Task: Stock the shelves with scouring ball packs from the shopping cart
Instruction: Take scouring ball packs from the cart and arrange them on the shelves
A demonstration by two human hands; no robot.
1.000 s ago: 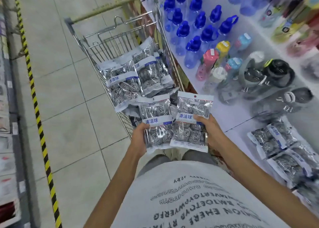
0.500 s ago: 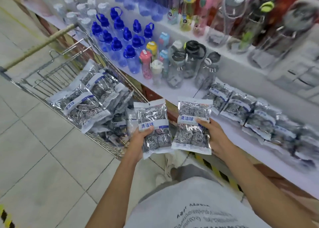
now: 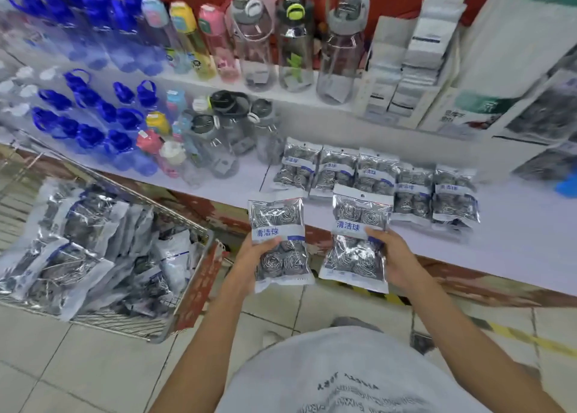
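Meanwhile cart (image 3: 199,275) holds packs (image 3: 78,262); left hand (image 3: 249,258), right hand (image 3: 396,256) fingers each grip one pack

Bright even light; glare on foil packs (image 3: 376,176); edges blurred, wide-angle bent.

Two hands held out in front, each holding a pack.
The left hand (image 3: 249,258) grips one scouring ball pack (image 3: 278,244) with its thumb on the front. The right hand (image 3: 394,261) grips another pack (image 3: 357,241) the same way. Both bare arms reach forward, a little apart.
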